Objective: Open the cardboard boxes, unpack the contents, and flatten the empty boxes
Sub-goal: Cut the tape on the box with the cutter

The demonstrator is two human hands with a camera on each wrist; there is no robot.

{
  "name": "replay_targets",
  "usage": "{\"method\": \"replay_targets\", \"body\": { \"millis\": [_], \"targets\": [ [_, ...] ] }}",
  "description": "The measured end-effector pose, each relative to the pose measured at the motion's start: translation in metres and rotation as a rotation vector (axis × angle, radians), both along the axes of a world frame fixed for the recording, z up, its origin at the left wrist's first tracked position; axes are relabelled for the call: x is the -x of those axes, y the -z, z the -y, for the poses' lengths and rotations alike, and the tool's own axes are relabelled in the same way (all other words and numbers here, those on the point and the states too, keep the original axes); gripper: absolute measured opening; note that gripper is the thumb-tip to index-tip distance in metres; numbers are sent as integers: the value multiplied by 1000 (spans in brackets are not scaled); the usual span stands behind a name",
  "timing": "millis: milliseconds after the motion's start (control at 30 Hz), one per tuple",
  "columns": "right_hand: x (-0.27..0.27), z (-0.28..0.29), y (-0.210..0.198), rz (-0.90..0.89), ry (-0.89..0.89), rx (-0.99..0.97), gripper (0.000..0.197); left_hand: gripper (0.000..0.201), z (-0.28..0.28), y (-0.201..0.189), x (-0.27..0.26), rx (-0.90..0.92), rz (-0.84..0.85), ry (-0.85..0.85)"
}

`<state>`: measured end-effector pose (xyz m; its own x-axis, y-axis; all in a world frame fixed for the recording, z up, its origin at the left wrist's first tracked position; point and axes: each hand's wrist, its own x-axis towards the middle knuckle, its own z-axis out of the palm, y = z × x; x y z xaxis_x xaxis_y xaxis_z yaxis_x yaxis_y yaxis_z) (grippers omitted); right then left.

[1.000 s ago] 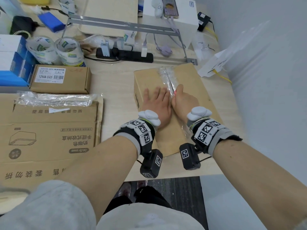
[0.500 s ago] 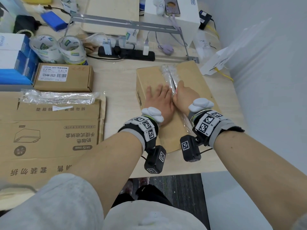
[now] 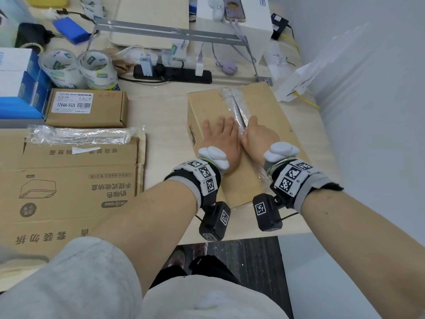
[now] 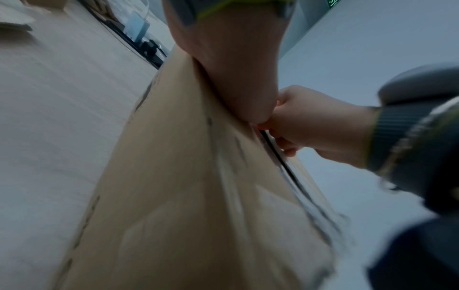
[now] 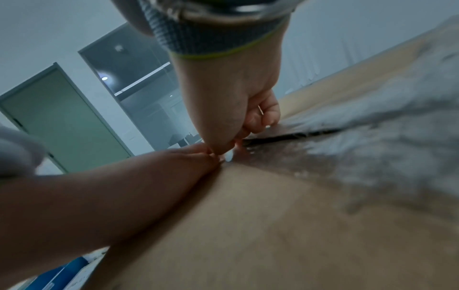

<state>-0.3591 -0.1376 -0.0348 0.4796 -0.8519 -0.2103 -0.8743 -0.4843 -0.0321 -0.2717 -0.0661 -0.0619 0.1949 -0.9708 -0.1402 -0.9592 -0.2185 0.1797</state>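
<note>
— Both hands have crept a little farther up the box since a second ago; the box itself hasn't budged.

— Which way does the box (image 3: 259, 104) lie?

— Long axis running away from the person, tilted slightly to their left, near the table's (image 3: 158, 107) right edge. Its taped seam (image 3: 232, 100) runs the same way, down the middle of the top, with the clear tape crinkled and split.

— And the hands?

— On the near half of the lid, either side of that seam. The left hand (image 3: 222, 139) lies flat, fingers straight and spread, pressing the left flap. The right hand (image 3: 258, 137) is just beside it, touching it, fingers curled in at the seam, where a dark slit shows. The wrist view hints at something small and reddish in the curled fingers, but I can't tell what.

— Anything inside?

— Can't see in; the flaps are down.

— What else?

— Flattened cartons (image 3: 69, 180) on the left with a wad of stripped tape (image 3: 78, 135) on top. Behind them a small shut box (image 3: 89, 109) with a label, and two tape rolls (image 3: 78, 67) farther back.
</note>
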Motion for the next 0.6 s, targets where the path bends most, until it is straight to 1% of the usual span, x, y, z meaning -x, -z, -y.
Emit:
{"method": "replay_targets", "body": {
  "millis": [67,167,400,600],
  "targets": [
    [2,0,1,32,11,-19,29,54,-7,0,8,1,-8,38],
    [4,-2,3,65,-12,-21,29,55,-14,3,8,36,-30,27],
    [2,-5,-2,17,-22,-33,26,54,-14,4,7,51,-16,27],
    [10,-14,-2,6,13,-21,26,54,-14,5,9,49,-7,29]
  ]
}}
